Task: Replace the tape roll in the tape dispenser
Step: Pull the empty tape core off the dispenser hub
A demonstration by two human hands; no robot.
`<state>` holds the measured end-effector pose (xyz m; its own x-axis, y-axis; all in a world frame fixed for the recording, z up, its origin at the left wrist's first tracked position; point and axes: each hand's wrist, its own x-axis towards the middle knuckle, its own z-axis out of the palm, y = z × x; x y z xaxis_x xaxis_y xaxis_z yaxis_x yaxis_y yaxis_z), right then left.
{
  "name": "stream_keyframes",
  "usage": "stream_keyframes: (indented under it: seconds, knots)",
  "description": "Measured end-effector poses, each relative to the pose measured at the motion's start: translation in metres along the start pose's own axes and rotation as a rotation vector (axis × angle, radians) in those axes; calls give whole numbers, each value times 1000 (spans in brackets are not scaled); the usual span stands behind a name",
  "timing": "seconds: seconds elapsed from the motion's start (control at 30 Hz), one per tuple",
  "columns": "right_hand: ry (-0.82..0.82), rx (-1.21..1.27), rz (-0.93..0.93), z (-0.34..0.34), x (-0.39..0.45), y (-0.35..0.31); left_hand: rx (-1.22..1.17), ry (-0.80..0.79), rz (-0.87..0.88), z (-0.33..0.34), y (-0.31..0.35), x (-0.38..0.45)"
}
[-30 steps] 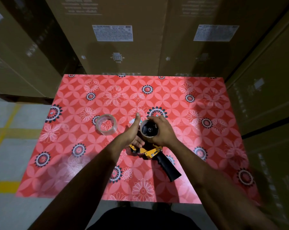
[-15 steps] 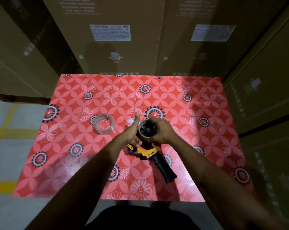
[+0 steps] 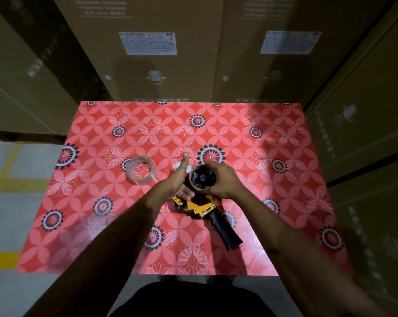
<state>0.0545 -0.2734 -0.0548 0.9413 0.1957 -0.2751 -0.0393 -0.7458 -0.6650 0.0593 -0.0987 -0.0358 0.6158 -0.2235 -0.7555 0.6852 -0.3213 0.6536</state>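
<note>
A yellow tape dispenser [image 3: 201, 208] with a black handle [image 3: 225, 229] lies on its side on the red flowered table [image 3: 273, 225]. On its black hub sits a thin brown cardboard core [image 3: 203, 178]. My right hand [image 3: 225, 180] wraps around that core from the right. My left hand [image 3: 178, 179] is against the dispenser's left side, thumb pointing away from me, fingers under the front of the frame. A clear tape roll [image 3: 140, 170] lies flat on the table to the left, apart from both hands.
Tall cardboard boxes [image 3: 161, 65] stand behind the table and along its right side [image 3: 365, 133]. Grey floor with yellow lines [image 3: 3, 179] shows to the left. A small pale round object [image 3: 178, 166] peeks out behind my left thumb.
Both hands keep their hold on the dispenser and the core. Only the camera view has shifted slightly; the clear roll has not moved.
</note>
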Motion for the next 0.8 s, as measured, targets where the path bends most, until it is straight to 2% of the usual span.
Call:
stream_keyframes:
  seconds: [0.13,0.33,0.5,0.63,0.8]
  knots:
    - [59,32,97,6,-1,-6,4,4,6,1,-3,3]
    - [30,-29,-24,-12,5,-2,9,24,-21,3,-3,4]
    - [-65,-41,24,-3,4,-1,37,39,-35,10,1,-5]
    - [-30,-63,73,6,7,-2,48,65,-9,13,2,-5]
    - [-45,-76,-3,-2,18,3,31,41,-6,13,2,-6]
